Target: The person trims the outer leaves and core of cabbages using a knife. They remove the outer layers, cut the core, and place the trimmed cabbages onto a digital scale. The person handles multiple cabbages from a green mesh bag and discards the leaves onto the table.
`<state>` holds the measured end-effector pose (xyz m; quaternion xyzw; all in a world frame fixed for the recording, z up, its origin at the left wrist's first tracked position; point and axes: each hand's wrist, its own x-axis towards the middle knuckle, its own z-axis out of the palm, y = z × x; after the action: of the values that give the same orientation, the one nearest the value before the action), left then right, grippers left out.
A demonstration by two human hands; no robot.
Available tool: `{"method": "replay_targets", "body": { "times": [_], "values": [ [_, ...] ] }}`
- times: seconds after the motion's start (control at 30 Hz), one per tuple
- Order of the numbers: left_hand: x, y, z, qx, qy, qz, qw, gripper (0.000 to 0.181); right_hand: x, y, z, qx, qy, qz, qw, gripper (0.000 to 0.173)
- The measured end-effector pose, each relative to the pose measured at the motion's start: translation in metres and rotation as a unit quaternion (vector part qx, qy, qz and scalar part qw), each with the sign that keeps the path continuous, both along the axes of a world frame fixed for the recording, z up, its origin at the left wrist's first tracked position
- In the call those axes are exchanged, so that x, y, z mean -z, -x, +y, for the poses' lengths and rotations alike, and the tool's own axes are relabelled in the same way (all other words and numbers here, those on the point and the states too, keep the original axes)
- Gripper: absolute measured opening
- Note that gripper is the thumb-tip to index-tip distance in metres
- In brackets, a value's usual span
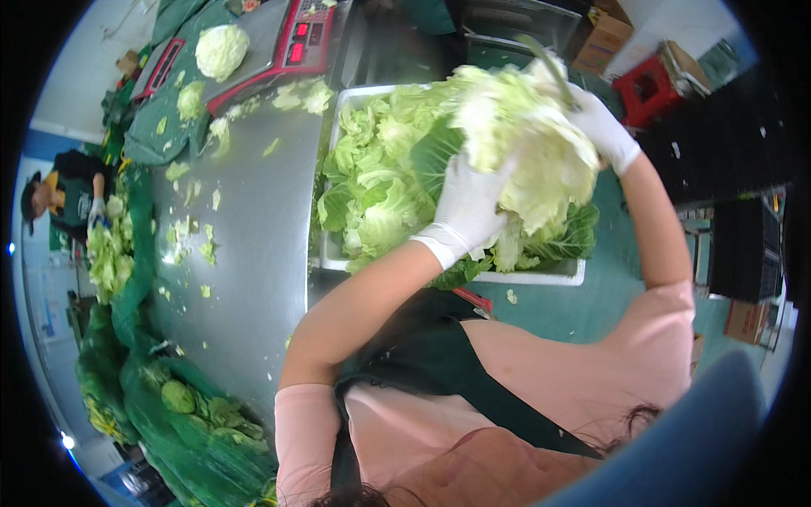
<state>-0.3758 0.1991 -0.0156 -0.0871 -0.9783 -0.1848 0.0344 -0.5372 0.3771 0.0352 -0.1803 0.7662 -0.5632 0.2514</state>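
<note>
Both my hands wear white gloves and hold a large loose bunch of pale cabbage leaves [538, 165] over a white box [557, 277]. My left hand [469, 203] presses into the near left side of the bunch. At its upper right, my right hand [599, 123] grips it, the fingertips partly hidden. A slim green object [551, 66], blurred and perhaps a tool handle, sticks up beside the right hand. More cabbage leaves [386, 184] heap inside the box, and darker outer leaves [564, 241] hang over its near edge.
A steel table [253, 190] with leaf scraps adjoins the box. On it, a red-framed scale [304, 44] stands near a trimmed cabbage head [222, 52]. Green mesh sacks [184, 437] line the far side, where another person [70, 190] handles leaves. A red stool [652, 89] stands at right.
</note>
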Motion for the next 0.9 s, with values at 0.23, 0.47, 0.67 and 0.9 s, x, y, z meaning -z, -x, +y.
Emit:
{"method": "replay_targets", "body": {
  "times": [0.23, 0.47, 0.67, 0.9],
  "values": [
    [0.047, 0.013, 0.059, 0.047, 0.376, -0.029, 0.925, 0.062, 0.094, -0.016, 0.039, 0.104, -0.126, 0.322, 0.933, 0.059],
    [0.084, 0.024, 0.06, 0.086, 0.18, 0.004, 0.98, 0.025, 0.188, 0.016, 0.014, 0.035, -0.299, 0.426, 0.853, 0.053],
    [0.089, 0.018, 0.048, 0.214, -0.015, 0.082, 0.973, 0.079, 0.224, 0.017, -0.022, 0.009, -0.348, 0.429, 0.833, 0.05],
    [-0.01, -0.052, -0.043, 0.174, -0.05, 0.247, 0.952, 0.04, 0.219, 0.044, -0.064, -0.019, -0.356, 0.449, 0.819, 0.046]
  ]
}}
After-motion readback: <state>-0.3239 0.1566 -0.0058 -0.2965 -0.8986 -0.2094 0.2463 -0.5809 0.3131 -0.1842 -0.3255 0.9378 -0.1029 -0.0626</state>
